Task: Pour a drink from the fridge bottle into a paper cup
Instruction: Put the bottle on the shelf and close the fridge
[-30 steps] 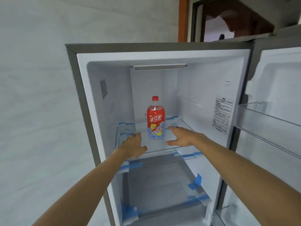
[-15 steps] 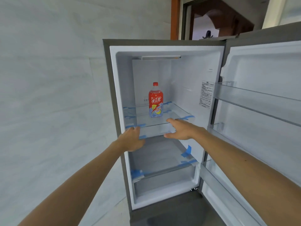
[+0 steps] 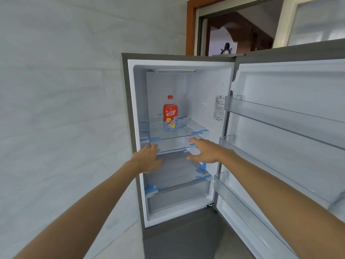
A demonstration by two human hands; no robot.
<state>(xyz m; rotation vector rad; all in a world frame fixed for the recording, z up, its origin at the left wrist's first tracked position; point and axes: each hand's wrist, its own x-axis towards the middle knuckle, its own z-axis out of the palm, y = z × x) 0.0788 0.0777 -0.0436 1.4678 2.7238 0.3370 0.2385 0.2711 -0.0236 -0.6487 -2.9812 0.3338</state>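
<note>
Fridge [image 3: 130, 128] is open and we're at the grab step, both hands [image 3: 147, 158] [image 3: 206, 151] empty with fingers spread near the shelf [image 3: 190, 128] edge, bottle [image 3: 170, 114] standing farther back, so next is probably reaching in.

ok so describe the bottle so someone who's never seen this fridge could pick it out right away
Start at the open fridge against the white wall and look at its upper glass shelf, the one edged with blue tape. The bottle stands upright near the middle of that shelf. It is the only item inside: red cap, red label, pale blue and yellow band at the base.
</note>
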